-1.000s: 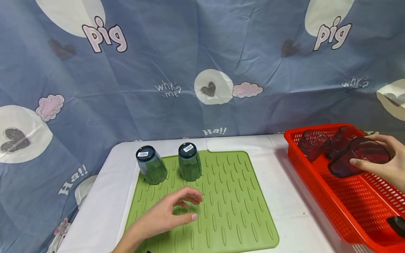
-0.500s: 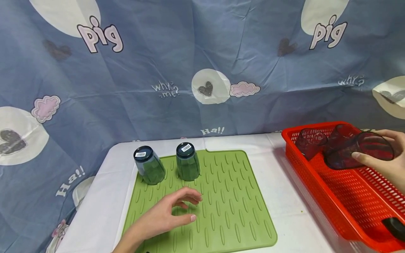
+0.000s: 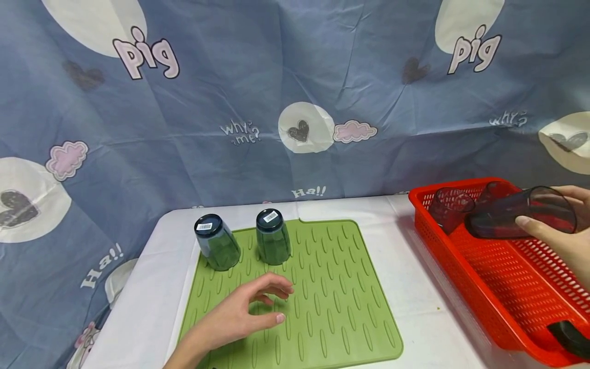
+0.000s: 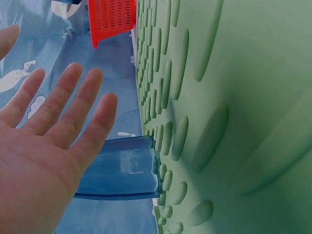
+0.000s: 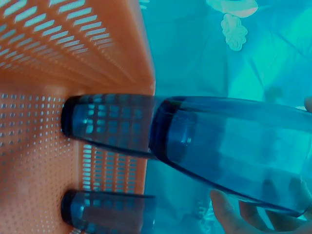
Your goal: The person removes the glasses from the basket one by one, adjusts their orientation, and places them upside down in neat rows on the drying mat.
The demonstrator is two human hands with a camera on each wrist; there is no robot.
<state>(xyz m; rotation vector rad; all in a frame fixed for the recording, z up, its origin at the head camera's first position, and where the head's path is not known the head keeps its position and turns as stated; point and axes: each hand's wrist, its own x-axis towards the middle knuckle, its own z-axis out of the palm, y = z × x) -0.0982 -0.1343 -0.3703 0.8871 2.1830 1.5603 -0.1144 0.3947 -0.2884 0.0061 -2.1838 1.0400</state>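
Observation:
My right hand (image 3: 571,248) grips a dark translucent drinking glass (image 3: 502,218) near its rim, over the red basket. The glass lies nearly level, its base pointing left; in the right wrist view the held glass (image 5: 234,146) appears large, with fingertips (image 5: 224,207) at its lower side. Two more glasses, one at the left (image 3: 450,207) and one behind (image 3: 494,192), stand in the basket. My left hand (image 3: 239,315) hovers over the green mat (image 3: 341,307), fingers loosely bent and holding nothing. Two glasses, left (image 3: 217,246) and right (image 3: 274,241), stand upside down on the mat's far left.
The red perforated basket (image 3: 465,277) stands at the right of the white-covered table (image 3: 428,323). A black object (image 3: 571,335) lies at the basket's near end. Behind the table hangs a blue printed cloth (image 3: 230,169).
My right hand has raised the held glass slightly and turned it closer to level. My left hand stays in place over the mat. The head view has shifted a little.

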